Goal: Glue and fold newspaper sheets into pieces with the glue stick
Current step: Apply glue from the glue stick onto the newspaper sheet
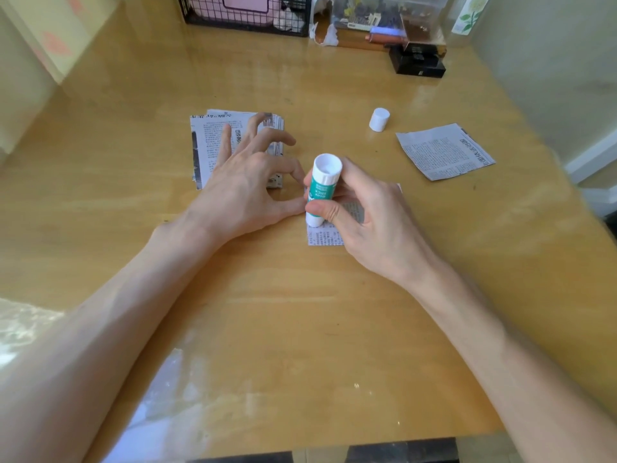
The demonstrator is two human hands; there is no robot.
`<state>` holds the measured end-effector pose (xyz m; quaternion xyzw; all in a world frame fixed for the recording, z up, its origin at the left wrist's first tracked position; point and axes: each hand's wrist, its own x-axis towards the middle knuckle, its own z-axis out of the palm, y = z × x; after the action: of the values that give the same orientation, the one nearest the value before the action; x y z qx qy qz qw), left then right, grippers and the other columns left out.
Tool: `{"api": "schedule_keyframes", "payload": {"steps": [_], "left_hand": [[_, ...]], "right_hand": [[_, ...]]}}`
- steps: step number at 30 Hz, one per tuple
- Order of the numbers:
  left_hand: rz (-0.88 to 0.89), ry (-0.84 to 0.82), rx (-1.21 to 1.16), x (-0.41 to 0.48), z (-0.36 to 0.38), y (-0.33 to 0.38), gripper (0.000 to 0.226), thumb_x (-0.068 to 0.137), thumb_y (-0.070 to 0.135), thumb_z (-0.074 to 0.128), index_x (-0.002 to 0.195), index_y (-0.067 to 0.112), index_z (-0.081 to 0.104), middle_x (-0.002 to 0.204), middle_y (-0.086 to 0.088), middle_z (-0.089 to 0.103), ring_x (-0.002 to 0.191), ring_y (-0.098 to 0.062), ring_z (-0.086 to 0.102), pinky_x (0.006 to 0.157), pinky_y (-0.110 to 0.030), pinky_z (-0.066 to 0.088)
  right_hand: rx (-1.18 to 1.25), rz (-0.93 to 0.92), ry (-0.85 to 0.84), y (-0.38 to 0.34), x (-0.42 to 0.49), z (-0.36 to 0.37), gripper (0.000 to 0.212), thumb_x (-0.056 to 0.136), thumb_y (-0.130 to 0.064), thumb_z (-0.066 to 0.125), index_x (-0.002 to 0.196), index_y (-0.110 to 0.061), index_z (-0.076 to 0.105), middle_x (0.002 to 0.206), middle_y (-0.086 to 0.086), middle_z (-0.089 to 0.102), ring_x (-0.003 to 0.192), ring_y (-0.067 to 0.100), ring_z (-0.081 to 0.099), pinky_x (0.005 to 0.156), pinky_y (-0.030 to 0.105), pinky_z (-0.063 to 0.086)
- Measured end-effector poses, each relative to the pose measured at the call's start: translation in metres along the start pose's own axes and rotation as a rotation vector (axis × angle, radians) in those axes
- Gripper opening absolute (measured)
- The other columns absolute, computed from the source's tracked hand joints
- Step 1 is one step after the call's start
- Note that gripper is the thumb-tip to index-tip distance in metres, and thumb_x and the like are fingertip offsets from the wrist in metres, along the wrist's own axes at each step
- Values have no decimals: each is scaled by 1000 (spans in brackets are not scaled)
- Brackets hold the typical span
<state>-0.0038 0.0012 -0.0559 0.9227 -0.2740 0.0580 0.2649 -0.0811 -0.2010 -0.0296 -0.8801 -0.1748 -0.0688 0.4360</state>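
Observation:
My right hand [367, 222] grips a green and white glue stick [321, 187], uncapped, its open end tilted up towards me. Under that hand lies a small newspaper piece [325, 237], mostly hidden by the hand. My left hand [247, 192] hovers with fingers spread and loosely bent; its thumb and forefinger tips reach to the glue stick's left side. Behind the left hand lies a stack of newspaper sheets [207, 138]. The white cap [379, 119] stands on the table to the right, beyond the hands.
A folded newspaper piece [444, 152] lies at the right. At the far edge stand a black wire basket [247, 15], a clear box of small items [390, 18] and a black box [419, 63]. The wooden table [300, 329] ends close to me.

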Motion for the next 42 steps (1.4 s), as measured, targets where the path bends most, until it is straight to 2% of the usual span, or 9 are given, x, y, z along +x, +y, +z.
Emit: {"api": "schedule_keyframes", "payload": {"steps": [6,11,14,17,21,26,32,35,42], "left_hand": [[-11,2,-38,0,-2,4,34,73,74,49,91,49,64,144,4,50,160,-24,12,126,-63,-3],[0,19,-35,-1,3,0,34,77,79,50,90,51,65,143,7,50,160,-22,13,127,-60,-2],[13,38,-33,-2,3,0,28,82,72,54,93,49,67,143,7,51,160,-23,14,127,-57,-3],[-11,32,-40,-2,1,2,14,87,62,69,93,49,66,144,6,50,160,-23,11,128,-57,-4],[-34,6,-35,-2,-1,3,31,84,66,66,100,41,76,146,6,48,160,-22,9,128,-56,-7],[-21,12,-36,-3,0,3,32,84,69,59,97,42,73,145,6,49,160,-22,11,127,-54,-6],[-27,21,-35,-2,3,0,48,85,74,39,97,41,72,145,7,50,160,-22,11,128,-56,-3],[-25,22,-36,-2,4,0,46,84,73,40,96,40,71,144,7,51,160,-22,12,128,-56,-2],[-20,25,-53,-1,4,-1,36,81,74,46,92,45,65,143,7,52,160,-23,14,127,-58,0]], "right_hand": [[76,25,-62,2,-12,-1,28,103,-31,67,116,-7,61,97,1,73,91,33,72,83,56,58],[222,40,47,3,-10,-7,20,100,-7,70,115,3,63,102,1,76,99,12,76,82,20,58],[231,32,116,-1,-1,-6,14,100,-6,69,112,-1,62,101,1,74,94,8,76,80,16,55],[364,67,203,-8,1,-10,14,103,-8,66,115,-2,62,104,7,71,96,12,74,82,20,56],[608,124,257,-14,-7,-29,19,101,-22,66,113,-7,68,100,4,70,99,22,68,98,45,57],[385,39,202,-6,-2,-20,18,103,-9,66,117,1,62,108,19,71,100,23,73,91,31,58],[250,17,64,2,6,1,13,102,-9,68,113,-6,62,104,2,73,96,18,75,86,28,58],[184,-1,85,1,11,4,13,103,-13,67,114,-10,62,101,-13,71,96,15,75,89,30,58],[94,-14,110,5,11,7,18,102,-16,68,116,-5,64,100,-17,72,96,12,75,89,36,59]]}}
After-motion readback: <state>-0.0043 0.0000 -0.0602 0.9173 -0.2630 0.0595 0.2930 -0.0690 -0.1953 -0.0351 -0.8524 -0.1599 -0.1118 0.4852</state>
